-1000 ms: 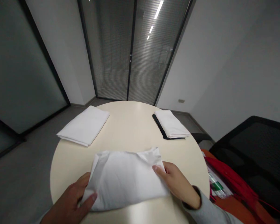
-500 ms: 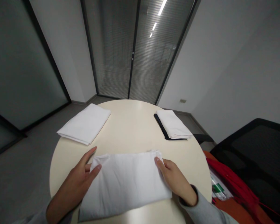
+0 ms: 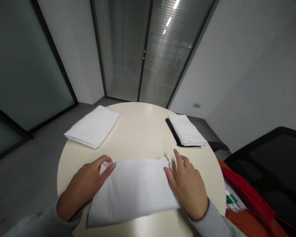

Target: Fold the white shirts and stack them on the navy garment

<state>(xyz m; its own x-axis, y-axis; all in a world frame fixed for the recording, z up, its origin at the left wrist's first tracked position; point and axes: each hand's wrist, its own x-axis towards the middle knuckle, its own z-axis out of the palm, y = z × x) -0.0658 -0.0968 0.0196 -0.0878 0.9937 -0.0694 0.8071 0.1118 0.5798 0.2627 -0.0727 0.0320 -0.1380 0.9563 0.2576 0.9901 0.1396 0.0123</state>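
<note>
A white cloth [image 3: 133,191], folded into a flat rectangle, lies on the near part of the round cream table [image 3: 140,135]. My left hand [image 3: 88,182] rests on the cloth's far left corner, thumb on top and fingers curled around the edge. My right hand [image 3: 187,184] lies at the cloth's far right corner, its thumb on the edge and its fingers stretched flat on the table beside it.
A folded white cloth [image 3: 93,126] lies at the table's far left. A smaller folded white stack on a dark cloth [image 3: 186,130] lies at the far right. A black chair [image 3: 271,164] and red and orange items [image 3: 246,200] stand to the right.
The cloth's upper fold has been laid flat. My left hand slid from the near left edge up to the far left corner. My right hand's fingers spread out onto the table.
</note>
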